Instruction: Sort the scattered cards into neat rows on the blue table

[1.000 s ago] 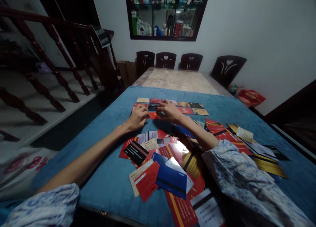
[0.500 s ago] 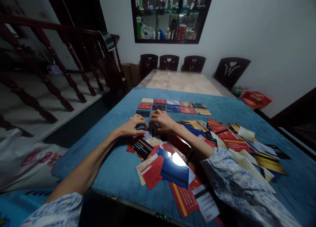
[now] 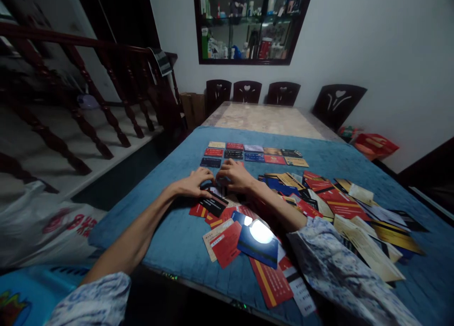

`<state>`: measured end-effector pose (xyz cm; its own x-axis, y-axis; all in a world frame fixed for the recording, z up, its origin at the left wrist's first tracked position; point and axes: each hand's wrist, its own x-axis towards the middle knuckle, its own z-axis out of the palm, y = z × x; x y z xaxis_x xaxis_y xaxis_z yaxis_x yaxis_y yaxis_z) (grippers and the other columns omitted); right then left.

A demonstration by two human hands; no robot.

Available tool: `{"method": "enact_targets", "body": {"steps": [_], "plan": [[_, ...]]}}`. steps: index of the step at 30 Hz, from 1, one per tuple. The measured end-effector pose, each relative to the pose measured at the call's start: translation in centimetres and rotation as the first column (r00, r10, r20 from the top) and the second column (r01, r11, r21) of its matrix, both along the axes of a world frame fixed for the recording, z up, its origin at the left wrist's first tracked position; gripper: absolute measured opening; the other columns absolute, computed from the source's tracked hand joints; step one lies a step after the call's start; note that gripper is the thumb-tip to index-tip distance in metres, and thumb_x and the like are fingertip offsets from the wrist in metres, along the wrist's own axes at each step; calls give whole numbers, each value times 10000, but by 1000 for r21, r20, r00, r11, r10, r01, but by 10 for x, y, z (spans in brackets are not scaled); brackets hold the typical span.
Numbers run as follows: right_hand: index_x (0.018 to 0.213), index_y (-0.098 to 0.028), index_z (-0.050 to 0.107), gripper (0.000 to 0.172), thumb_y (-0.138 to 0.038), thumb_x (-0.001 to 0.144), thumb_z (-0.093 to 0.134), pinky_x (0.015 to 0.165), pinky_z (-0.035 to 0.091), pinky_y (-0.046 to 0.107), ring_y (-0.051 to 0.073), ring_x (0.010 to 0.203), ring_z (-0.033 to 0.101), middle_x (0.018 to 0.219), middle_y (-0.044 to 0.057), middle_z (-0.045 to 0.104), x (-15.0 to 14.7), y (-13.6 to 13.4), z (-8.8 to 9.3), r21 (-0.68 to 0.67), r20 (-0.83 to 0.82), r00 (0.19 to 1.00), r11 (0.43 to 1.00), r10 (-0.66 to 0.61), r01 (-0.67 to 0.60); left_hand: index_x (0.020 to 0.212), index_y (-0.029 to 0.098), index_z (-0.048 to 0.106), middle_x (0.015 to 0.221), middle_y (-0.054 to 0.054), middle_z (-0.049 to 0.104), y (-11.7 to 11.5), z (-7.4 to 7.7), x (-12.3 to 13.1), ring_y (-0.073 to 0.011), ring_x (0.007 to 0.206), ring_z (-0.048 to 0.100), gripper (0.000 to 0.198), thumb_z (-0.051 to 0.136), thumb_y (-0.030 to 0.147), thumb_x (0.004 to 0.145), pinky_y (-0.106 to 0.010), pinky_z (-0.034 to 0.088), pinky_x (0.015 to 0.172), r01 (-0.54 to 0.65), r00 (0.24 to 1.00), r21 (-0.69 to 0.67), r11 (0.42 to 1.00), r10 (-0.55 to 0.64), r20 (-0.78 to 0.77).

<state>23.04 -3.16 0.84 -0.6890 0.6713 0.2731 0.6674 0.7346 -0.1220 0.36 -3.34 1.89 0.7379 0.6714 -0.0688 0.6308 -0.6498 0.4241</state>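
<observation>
On the blue cloth (image 3: 170, 226), cards lie in neat rows toward the middle, including a dark card (image 3: 210, 162) at the near left and a yellow one (image 3: 296, 162) at the right. My left hand (image 3: 196, 181) has its fingers curled at the pile's upper edge, close to a black card (image 3: 213, 204). Beside it, my right hand (image 3: 234, 173) bends its fingers down just below the rows. What either hand holds is too small and dark to tell. Nearer me are a shiny blue card (image 3: 258, 245) and a red card (image 3: 226, 244).
A second loose heap of cards (image 3: 333, 198) spreads over the right side. Dark chairs (image 3: 247, 91) stand behind the table's bare far end (image 3: 262, 118). At the left are a wooden railing (image 3: 106, 122) and a white plastic bag (image 3: 53, 222).
The whole view has shifted, with the scene sitting slightly further right. The black card has turned and lies closer to my left hand. Both hands remain close together below the rows.
</observation>
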Motion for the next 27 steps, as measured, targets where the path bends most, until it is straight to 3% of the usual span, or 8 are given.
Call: {"method": "enact_targets", "body": {"steps": [5, 9, 16, 21, 27], "plan": [[1035, -222, 755, 193, -267, 915, 611, 879, 351, 398, 258, 1021, 457, 1011, 102, 693, 4, 4, -8, 8, -31, 999, 1000, 8, -7, 1031, 226, 643, 1227, -82, 570, 4, -5, 0, -298, 1234, 424, 213, 640, 382, 885, -528, 333, 1058, -38, 999, 44, 998, 38, 19], [1046, -211, 748, 220, -337, 923, 617, 868, 346, 397, 253, 1002, 465, 1016, 100, 697, 3, 2, -9, -9, -34, 998, 999, 52, -52, 1013, 220, 653, 1190, -75, 584, 8, -10, -1, -285, 1199, 440, 199, 594, 380, 911, -519, 343, 1049, -53, 998, 93, 994, 48, 50], [1105, -210, 722, 446, -580, 870, 641, 807, 324, 373, 262, 981, 470, 1057, 107, 678, -1, -6, -7, -47, 36, 995, 995, 89, -88, 996, 201, 665, 1129, -78, 609, 18, -21, -4, -275, 1134, 479, 203, 581, 365, 912, -467, 383, 986, -110, 992, 174, 979, 96, 84], [1188, -211, 704, 464, -532, 856, 656, 809, 341, 380, 280, 1018, 472, 1106, 121, 660, 1, -6, -6, -68, 84, 994, 995, 72, -67, 1026, 203, 682, 1081, -69, 649, 21, -17, -10, -263, 1105, 506, 228, 628, 373, 884, -430, 390, 986, -70, 991, 176, 982, 48, 129], [1193, -210, 712, 422, -470, 872, 624, 839, 367, 403, 291, 1054, 465, 1139, 129, 651, 6, -4, -5, -89, 95, 994, 995, 54, -46, 1119, 213, 702, 1125, -77, 641, 19, -8, -16, -287, 1131, 507, 433, 783, 417, 747, -427, 400, 1003, -1, 996, 106, 994, -9, 92]]}}
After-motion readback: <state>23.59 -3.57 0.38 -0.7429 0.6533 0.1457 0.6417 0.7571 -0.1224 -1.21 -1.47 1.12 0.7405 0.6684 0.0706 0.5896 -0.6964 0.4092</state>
